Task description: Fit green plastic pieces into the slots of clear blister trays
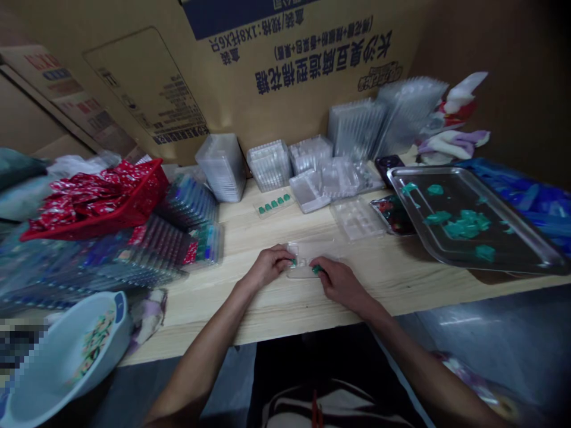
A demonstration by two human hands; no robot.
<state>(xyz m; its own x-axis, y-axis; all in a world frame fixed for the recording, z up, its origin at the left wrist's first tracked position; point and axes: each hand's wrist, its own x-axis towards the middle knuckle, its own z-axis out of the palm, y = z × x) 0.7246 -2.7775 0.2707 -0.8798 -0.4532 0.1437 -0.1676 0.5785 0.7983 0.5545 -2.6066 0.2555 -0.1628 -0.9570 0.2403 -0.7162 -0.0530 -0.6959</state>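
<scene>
A clear plastic tray (pixel 307 272) with moulded pockets lies flat on the wooden table between my hands. My left hand (pixel 270 264) is closed at its left end, thumb and fingers pinching a small green piece (pixel 293 262) at a pocket. On the other side my right hand (pixel 335 278) pinches another green piece (pixel 316 269) just above the tray's right part. What the green pieces are I cannot make out. Farther back lies a second clear tray (pixel 273 205) with a row of several green pieces in it.
A metal tray (pixel 439 252) with loose green pieces stands at the right. Stacks of clear plastic trays (pixel 269 166) line a big carton (pixel 232 77) at the back. At left are a red basket (pixel 102 223) of red packets, filled packs (pixel 151 244) and a light-blue basin (pixel 49 374).
</scene>
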